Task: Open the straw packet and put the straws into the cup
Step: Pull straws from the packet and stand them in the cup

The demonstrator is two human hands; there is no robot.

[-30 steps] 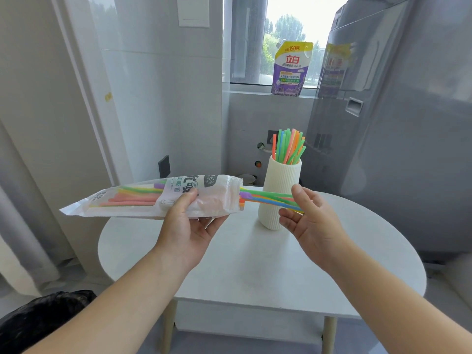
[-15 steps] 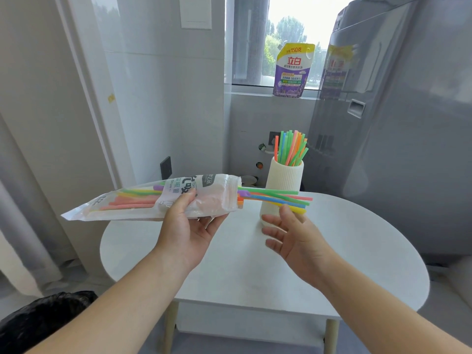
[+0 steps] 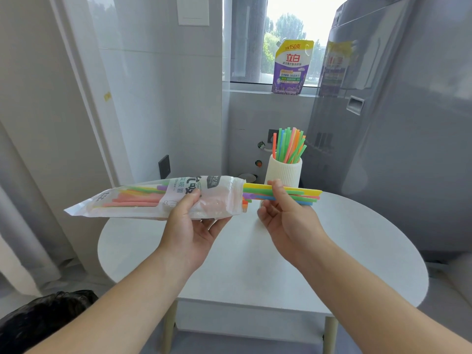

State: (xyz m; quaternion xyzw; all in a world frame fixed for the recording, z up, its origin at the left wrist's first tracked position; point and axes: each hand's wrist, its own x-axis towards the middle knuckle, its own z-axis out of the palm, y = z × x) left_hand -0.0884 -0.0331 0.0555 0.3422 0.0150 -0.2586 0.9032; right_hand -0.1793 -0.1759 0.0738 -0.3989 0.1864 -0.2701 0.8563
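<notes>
My left hand holds the clear straw packet level above the table, its open mouth pointing right. A bunch of coloured straws sticks out of that mouth. My right hand grips these straws just past the packet's mouth, thumb over them and fingers beneath. More straws lie inside the packet. Behind my right hand stands the white ribbed cup, upright, with several coloured straws in it.
The round white table lies under both hands. A grey appliance stands to the right, a purple detergent pouch on the window sill, a black bin bag on the floor at lower left.
My right hand let go of the straw tips, dropped open below them, then moved left and closed on the straws near the packet mouth. The packet stayed level in my left hand.
</notes>
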